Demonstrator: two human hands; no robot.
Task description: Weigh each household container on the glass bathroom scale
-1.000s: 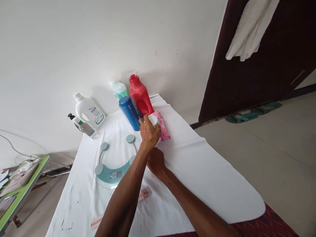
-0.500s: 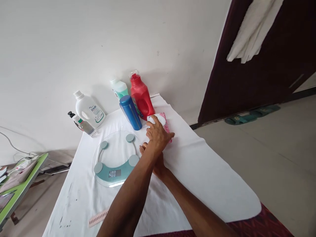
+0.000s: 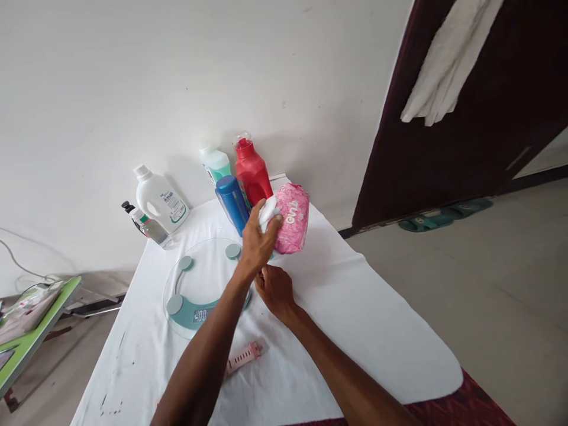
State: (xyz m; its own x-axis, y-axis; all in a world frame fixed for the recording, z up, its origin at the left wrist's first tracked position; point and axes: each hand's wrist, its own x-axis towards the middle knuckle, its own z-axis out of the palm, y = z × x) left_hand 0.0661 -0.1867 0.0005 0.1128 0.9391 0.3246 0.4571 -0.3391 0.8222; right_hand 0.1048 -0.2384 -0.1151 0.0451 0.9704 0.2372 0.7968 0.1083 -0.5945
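Observation:
My left hand [image 3: 260, 239] is closed on a pink soft pack of tissues [image 3: 293, 220], thumb on its near face, by the white tissue at its opening. The pack is tilted and raised off the white cloth, in front of a red detergent bottle [image 3: 252, 171]. Just below it, my right hand [image 3: 276, 291] is closed with curled fingers. Whatever it may hold is hidden. A round glass scale [image 3: 184, 310] with a lit display lies left of both hands, partly covered by my left forearm. A pink perforated strap [image 3: 243, 357] lies between my forearms.
A blue cylindrical flask [image 3: 233, 204] and a green-liquid bottle [image 3: 215, 161] stand beside the red bottle. A white jug [image 3: 162, 198] and small bottles [image 3: 148, 228] stand further left by the wall. A green table [image 3: 44, 325] is at far left; slippers [image 3: 428, 222] lie on the floor.
My left hand has lifted the tissue pack off the cloth and turned its printed pink side toward me. My right hand has come into fuller view. More of the pink strap shows.

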